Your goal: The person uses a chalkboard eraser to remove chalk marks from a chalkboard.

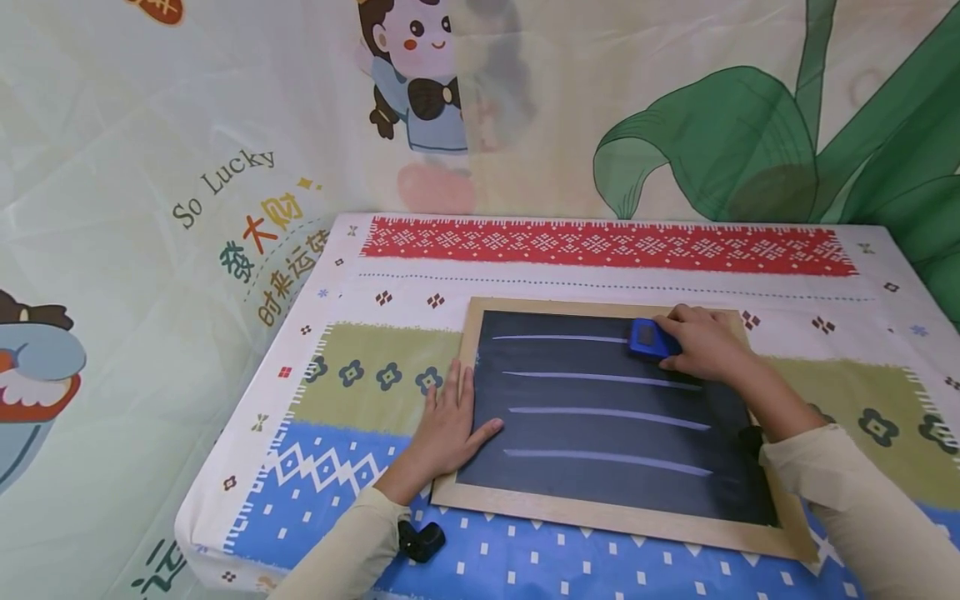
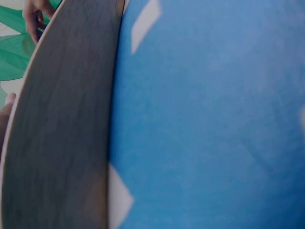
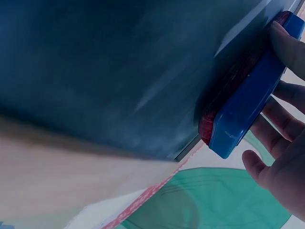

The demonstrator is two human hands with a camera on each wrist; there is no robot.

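- Cloth [image 1: 360, 408]: under the board.
- Board [image 1: 570, 483]: wood frame [image 1: 600, 516], four pale lines [image 1: 603, 456] inside.
- Left hand [image 1: 446, 425]: fingers straight, on the frame's left side.
- Right hand [image 1: 701, 342]: grips the eraser.
- Eraser [image 1: 651, 338]: at the top line's right end.
- Red underside [image 3: 206, 128]: only right wrist view shows it.

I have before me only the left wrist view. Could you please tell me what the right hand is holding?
Observer: The right hand holds a blue eraser.
Operator: Thank you. Against which surface is it placed?
Observer: Its pad is against the dark face of the framed blackboard.
Operator: And how many drawn lines do you count there, please?
Observer: Four pale lines, one below another; the topmost runs up to the eraser.
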